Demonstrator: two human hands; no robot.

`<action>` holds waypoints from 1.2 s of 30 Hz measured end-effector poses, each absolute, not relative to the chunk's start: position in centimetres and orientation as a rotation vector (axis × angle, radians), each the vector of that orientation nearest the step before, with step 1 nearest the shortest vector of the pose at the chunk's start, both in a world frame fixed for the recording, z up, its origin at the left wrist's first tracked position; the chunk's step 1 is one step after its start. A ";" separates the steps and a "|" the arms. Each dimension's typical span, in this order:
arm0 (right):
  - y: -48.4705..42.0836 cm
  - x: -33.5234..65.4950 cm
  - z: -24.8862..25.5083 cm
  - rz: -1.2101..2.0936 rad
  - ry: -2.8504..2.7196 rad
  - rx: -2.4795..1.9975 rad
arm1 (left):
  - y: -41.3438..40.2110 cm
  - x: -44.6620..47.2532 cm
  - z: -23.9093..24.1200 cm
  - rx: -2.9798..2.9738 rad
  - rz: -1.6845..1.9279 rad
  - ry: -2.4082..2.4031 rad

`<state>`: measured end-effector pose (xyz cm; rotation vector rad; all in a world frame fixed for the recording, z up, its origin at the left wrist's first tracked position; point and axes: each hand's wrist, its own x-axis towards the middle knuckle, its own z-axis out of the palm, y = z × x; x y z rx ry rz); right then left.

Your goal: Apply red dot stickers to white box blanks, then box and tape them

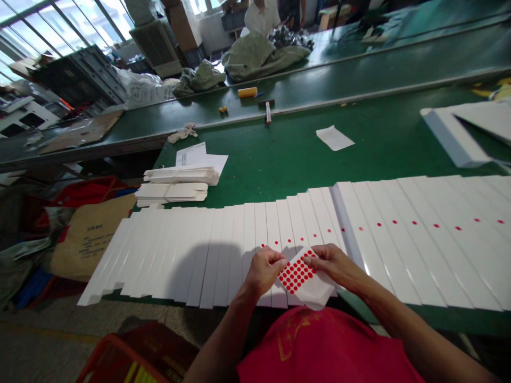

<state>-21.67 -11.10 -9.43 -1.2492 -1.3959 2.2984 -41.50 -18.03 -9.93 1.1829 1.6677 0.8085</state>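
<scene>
A long row of overlapping white flat cartons (pixel 223 250) lies along the near edge of the green table (pixel 287 154). The cartons (pixel 415 234) on the right each carry a red dot; those on the left are plain. Both my hands hold a small white sheet of red dot stickers (pixel 300 277) just above the row's near edge. My left hand (pixel 264 270) pinches the sheet's left edge. My right hand (pixel 332 264) has its fingers closed on the sheet's top right corner.
Two stacks of folded white cartons (pixel 175 183) sit at the table's left end, a loose paper (pixel 334 137) farther back, more white cartons (pixel 459 133) at far right. A yellow tool (pixel 247 92) and bags lie on the far belt. A red crate (pixel 131 359) stands on the floor.
</scene>
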 end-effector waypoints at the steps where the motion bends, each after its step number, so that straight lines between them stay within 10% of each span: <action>1: -11.1 -21.7 -9.6 2.303 -1.395 -1.239 | -18.1 -41.5 -10.0 1.163 0.816 1.664; 36: -11.6 -23.6 -10.0 2.338 -1.455 -1.188 | -18.3 -47.6 -16.8 1.288 0.576 2.459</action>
